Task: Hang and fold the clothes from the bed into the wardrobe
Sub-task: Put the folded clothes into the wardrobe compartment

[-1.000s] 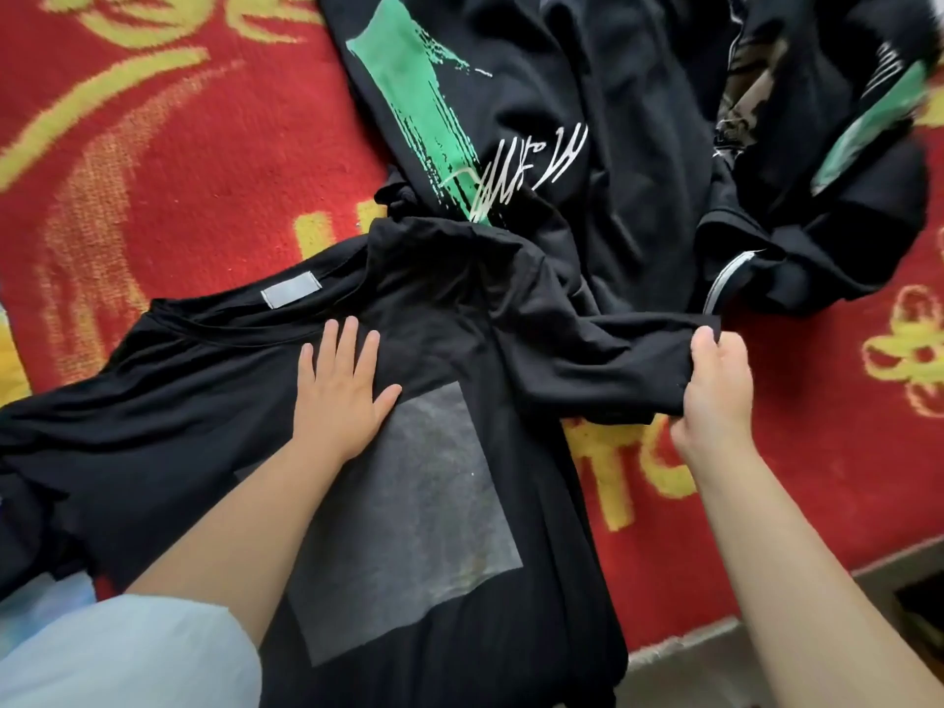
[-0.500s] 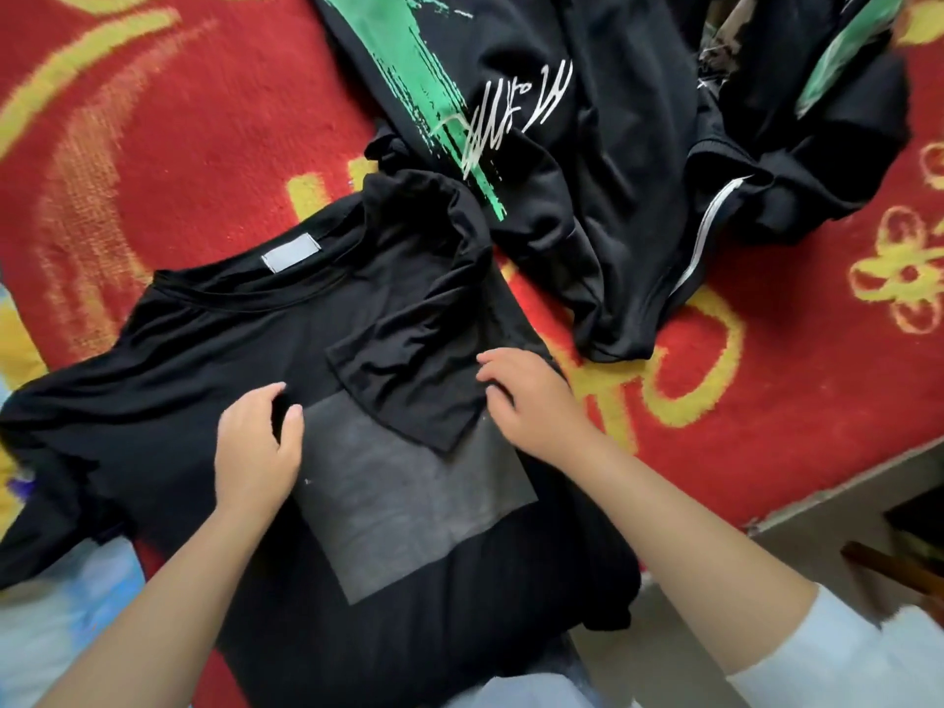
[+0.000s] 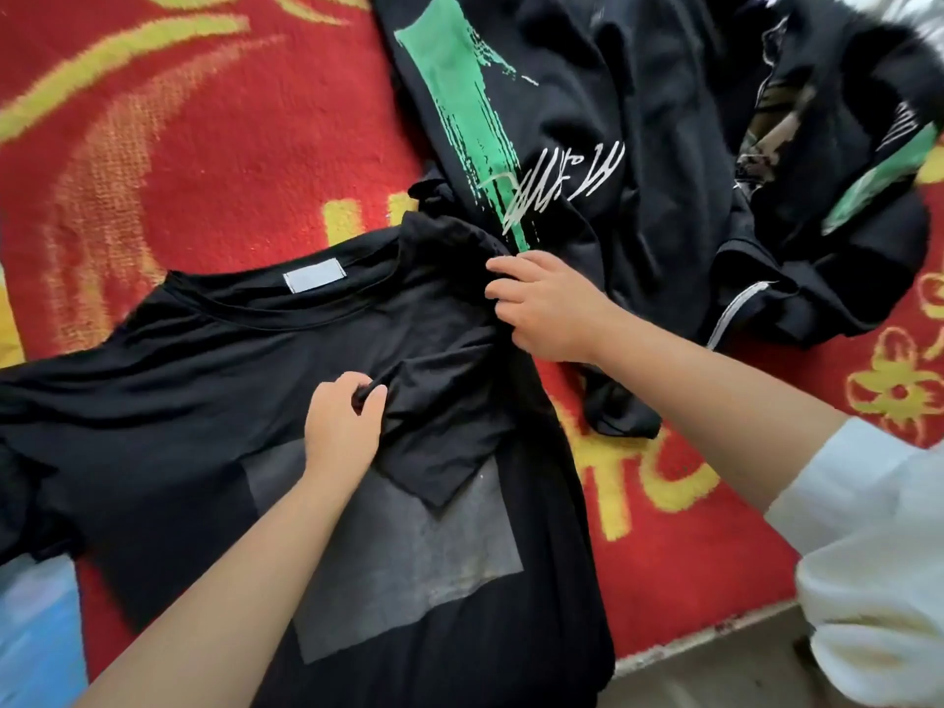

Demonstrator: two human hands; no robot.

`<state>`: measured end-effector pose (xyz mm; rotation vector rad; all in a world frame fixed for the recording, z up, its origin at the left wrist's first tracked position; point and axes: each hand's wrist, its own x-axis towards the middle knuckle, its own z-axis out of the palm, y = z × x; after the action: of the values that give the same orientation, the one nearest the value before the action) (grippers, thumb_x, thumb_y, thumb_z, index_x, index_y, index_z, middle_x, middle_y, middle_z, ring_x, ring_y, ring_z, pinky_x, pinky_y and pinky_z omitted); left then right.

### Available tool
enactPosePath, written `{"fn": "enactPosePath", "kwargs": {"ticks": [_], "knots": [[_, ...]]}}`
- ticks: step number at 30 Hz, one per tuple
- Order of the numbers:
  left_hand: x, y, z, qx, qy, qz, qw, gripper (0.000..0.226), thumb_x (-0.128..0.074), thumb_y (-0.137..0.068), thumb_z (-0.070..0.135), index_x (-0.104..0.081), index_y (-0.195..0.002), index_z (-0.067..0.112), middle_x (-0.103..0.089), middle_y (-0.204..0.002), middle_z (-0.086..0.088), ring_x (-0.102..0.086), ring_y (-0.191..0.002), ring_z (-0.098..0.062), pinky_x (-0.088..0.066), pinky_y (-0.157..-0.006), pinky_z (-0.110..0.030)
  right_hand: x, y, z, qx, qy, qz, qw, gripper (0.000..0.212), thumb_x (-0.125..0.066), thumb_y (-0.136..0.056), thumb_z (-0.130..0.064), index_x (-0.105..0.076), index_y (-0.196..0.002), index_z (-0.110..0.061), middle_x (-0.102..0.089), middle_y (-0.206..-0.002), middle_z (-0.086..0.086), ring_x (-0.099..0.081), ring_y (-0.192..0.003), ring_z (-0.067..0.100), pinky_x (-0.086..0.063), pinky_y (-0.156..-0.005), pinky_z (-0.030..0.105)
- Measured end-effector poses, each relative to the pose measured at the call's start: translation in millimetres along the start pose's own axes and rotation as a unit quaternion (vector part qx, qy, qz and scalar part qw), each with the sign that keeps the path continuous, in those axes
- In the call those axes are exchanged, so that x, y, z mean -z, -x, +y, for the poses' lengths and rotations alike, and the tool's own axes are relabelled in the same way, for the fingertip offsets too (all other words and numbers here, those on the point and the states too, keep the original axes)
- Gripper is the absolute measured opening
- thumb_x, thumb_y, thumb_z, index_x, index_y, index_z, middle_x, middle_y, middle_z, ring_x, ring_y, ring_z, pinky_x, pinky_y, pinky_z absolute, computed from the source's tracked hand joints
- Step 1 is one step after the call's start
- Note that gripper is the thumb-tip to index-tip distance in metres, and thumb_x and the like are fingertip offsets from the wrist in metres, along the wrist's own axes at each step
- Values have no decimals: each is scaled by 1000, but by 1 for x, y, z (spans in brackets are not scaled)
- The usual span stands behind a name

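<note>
Between your hands the black T-shirt's folded-in sleeve lies limp and light: left hand pinches its hem, right hand grips the shoulder fold.

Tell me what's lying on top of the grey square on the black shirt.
A folded-in sleeve covers the upper part of the grey square, and the left hand pinches that sleeve. The print beneath them is hidden.

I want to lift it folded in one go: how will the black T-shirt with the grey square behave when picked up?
Probably floppy: the black T-shirt wrinkles where the left hand pinches its folded-in sleeve. It looks thin and light, so folds would likely slump unless supported underneath. The right hand bunches it easily at the shoulder.
</note>
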<state>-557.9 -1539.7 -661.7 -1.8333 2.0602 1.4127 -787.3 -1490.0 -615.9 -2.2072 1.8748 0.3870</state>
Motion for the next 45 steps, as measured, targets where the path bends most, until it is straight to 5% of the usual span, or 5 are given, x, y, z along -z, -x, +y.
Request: {"fn": "enactPosePath", "kwargs": {"ticks": [7, 17, 24, 34, 45], "knots": [[7, -19, 7, -8, -34, -9, 999, 24, -45, -95, 20, -57, -103, 0, -59, -100, -17, -50, -96, -31, -28, -73, -29, 21, -44, 19, -170, -22, -171, 970, 26, -38, -91, -14, -47, -113, -4, -60, -112, 17, -55, -105, 31, -32, -88, 35], [17, -55, 18, -18, -182, -80, 980, 28, -46, -95, 30, -59, -89, 6, -61, -100, -14, -52, -103, -31, -36, -75, -31, 5, -21, 36, -95, -17, 5, 995, 64, -43, -73, -56, -56, -105, -2, -61, -102, 17, -56, -97, 34, -37, -87, 40], [26, -63, 15, -36, -173, -124, 977, 39, -52, -91, 31, -41, -58, 13, -48, -59, 0, -49, -74, -23, -31, -63, -28, 0, -10, 32, -46, -85, 85, 992, 24, -43, -66, -11, -66, -63, -2, -67, -79, 13, -61, -78, 34, -51, -64, 37], [27, -54, 11, -19, -146, -120, 982, 44, -51, -92, 31, -32, -56, 14, -40, -60, 1, -43, -73, -22, -28, -61, -29, 32, -54, 23, -195, -25, -213, 957, 26, -43, -84, -7, -61, -102, -15, -59, -112, 10, -48, -113, 28, -29, -93, 35], [108, -87, -14, 7, -202, 170, 965, 53, -55, -88, 20, -38, -135, 3, -32, -142, -17, -25, -134, -32, -18, -108, -43, 21, -79, -17, -240, -159, -90, 954, 35, -50, -88, -22, -51, -117, -2, -53, -121, 14, -44, -117, 31, -39, -93, 37]]}}
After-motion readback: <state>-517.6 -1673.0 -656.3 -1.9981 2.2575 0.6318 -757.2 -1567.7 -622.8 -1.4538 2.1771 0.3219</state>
